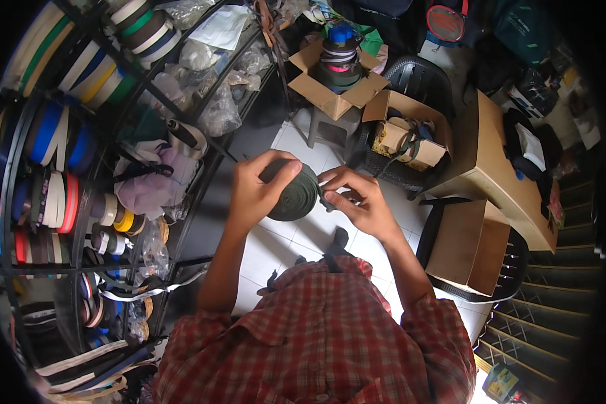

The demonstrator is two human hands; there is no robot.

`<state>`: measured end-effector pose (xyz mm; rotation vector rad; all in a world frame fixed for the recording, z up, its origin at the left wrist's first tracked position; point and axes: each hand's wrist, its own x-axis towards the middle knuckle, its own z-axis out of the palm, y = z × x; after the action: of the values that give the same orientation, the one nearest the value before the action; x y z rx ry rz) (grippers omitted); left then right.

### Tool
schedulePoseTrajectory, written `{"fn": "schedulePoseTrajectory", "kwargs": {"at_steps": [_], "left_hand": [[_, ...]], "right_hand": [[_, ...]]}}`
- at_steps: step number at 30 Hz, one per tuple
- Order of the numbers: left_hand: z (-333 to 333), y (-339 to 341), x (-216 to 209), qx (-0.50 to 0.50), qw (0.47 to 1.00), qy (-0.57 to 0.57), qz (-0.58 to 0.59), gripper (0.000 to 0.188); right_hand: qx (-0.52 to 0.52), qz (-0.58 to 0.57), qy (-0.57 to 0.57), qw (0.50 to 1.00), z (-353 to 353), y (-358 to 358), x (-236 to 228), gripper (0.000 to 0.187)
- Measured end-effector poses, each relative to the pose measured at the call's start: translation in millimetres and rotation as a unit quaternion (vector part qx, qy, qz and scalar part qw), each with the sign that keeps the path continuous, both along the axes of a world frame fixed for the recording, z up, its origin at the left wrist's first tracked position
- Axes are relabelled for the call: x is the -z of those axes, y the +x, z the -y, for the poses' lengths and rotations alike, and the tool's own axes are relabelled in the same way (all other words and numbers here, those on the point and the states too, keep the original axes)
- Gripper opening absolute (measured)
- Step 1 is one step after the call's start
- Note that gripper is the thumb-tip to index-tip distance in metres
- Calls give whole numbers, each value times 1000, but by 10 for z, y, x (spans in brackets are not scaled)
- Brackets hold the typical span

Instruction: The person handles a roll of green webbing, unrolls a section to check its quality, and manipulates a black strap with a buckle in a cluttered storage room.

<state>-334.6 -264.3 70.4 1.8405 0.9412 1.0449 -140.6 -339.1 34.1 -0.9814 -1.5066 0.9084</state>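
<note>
A dark green roll of webbing strap [293,197] is held up in front of my chest, its coiled face showing. My left hand [266,182] grips the roll from its left side, thumb over the upper edge and fingers behind it. At the roll's right side, my right hand [354,200] pinches the loose end of the strap [326,199] between thumb and bent fingers. Part of the roll is hidden behind my left fingers.
On the left stands a black rack [81,202] full of coloured strap rolls. Ahead, an open carton [343,101] of rolls sits on a grey stool [324,131]. A filled carton [411,138] rests on a black chair; another carton [468,246] lies on a chair at right.
</note>
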Motion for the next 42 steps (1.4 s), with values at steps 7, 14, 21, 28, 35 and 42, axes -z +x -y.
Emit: {"fn": "schedulePoseTrajectory", "kwargs": {"at_steps": [7, 14, 21, 28, 35, 42], "left_hand": [[-265, 507, -11, 91, 996, 26, -6, 17], [-420, 976, -9, 48, 999, -4, -17, 17], [-404, 1374, 118, 7, 996, -90, 15, 16], [-411, 1530, 250, -107, 988, -76, 77, 21], [-363, 1644, 161, -94, 991, -30, 96, 19], [-414, 1681, -92, -1, 998, 0, 55, 15]], "right_hand": [[-72, -90, -140, 983, -225, 578, -58, 14], [39, 66, -28, 997, -338, 1006, 55, 15], [227, 256, 225, 912, -330, 1195, 368, 22], [236, 127, 127, 955, -150, 1113, 449, 20], [263, 41, 116, 957, -339, 1424, 360, 13], [-46, -166, -95, 981, -547, 1770, -110, 20]]}}
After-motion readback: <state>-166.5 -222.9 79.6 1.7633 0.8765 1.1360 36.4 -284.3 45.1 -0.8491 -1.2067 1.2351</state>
